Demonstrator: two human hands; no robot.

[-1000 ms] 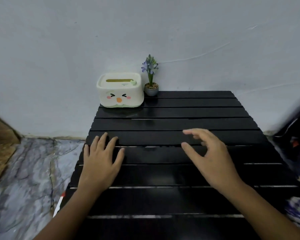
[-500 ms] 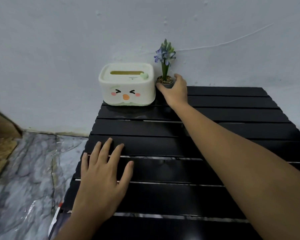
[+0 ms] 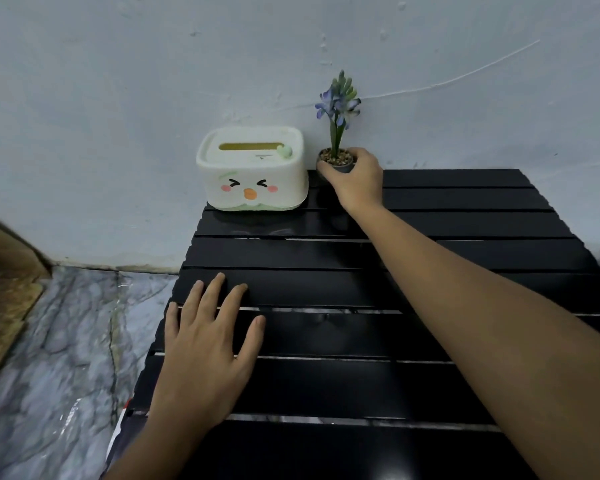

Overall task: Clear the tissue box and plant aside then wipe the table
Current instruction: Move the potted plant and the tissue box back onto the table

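At the far edge of the desk (image 3: 430, 296), just right of the tissue box (image 3: 253, 169), the upright plant (image 3: 336, 133) is gripped by its pot in the right hand (image 3: 355, 180), while the left hand (image 3: 207, 344) is laid flat and open, well nearer.

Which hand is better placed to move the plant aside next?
The right hand: its fingers are curled around the plant pot beside the tissue box. The left hand lies flat on the near side of the table.
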